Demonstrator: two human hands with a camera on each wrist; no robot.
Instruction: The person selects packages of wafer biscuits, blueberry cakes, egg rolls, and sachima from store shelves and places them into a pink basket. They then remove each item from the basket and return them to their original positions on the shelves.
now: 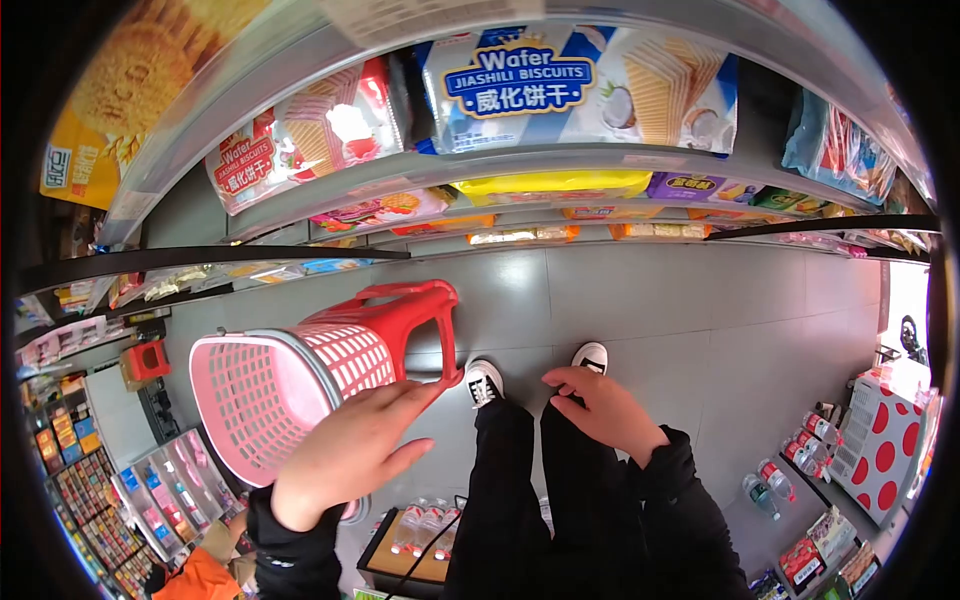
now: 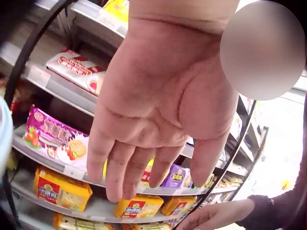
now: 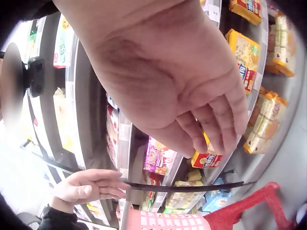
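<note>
In the head view my left hand (image 1: pixel 352 452) hovers over the rim side of a pink basket (image 1: pixel 345 358) that stands against a red stool (image 1: pixel 425 325); its fingers are extended and hold nothing. My right hand (image 1: pixel 607 408) hangs above my legs, empty, fingers loosely bent. The left wrist view shows the left palm (image 2: pixel 158 96) with relaxed fingers in front of the shelves. In the right wrist view the right palm (image 3: pixel 168 76) is bare, and the left hand (image 3: pixel 91 186) appears lower left, above the pink basket (image 3: pixel 168 220).
Shelves with wafer packs (image 1: pixel 580 90) and other biscuits run across the front. Bottles (image 1: pixel 425 530) stand on a low table behind the basket. A red-dotted box (image 1: pixel 880 445) and more bottles are at right. A person in orange (image 1: pixel 205 578) is at lower left.
</note>
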